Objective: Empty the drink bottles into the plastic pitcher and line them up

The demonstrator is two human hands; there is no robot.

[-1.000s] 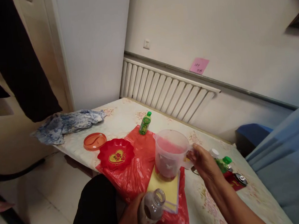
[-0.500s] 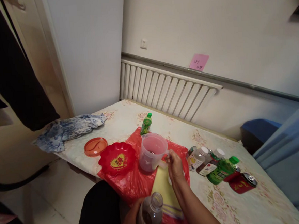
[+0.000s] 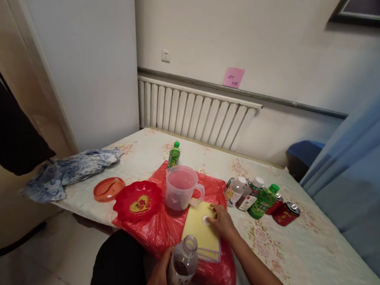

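My left hand (image 3: 163, 270) is wrapped round an uncapped clear bottle (image 3: 184, 264) with dark liquid in it. Its mouth points up, slightly tilted. On a folded yellow cloth (image 3: 201, 239) lies a white bottle cap (image 3: 206, 220). My right hand (image 3: 222, 222) is at the cap's right edge, its thumb and forefinger apart; the thumb seems to touch the cap. Behind the cloth stands a translucent measuring jug (image 3: 180, 191), its handle towards the right hand. To its left is a red scalloped dish (image 3: 129, 212).
A red plastic bag (image 3: 164, 235) lies spread under these things. Several bottles, one a green bottle (image 3: 262, 202), and red cans (image 3: 286, 214) stand at right. Another green bottle (image 3: 174, 154) stands behind the jug. An orange lid (image 3: 107, 191) and patterned cloth (image 3: 75, 170) lie left.
My right hand has moved from beside the jug's handle down to the white cap, which now shows more fully. My left hand still holds the bottle. The view has shifted right.
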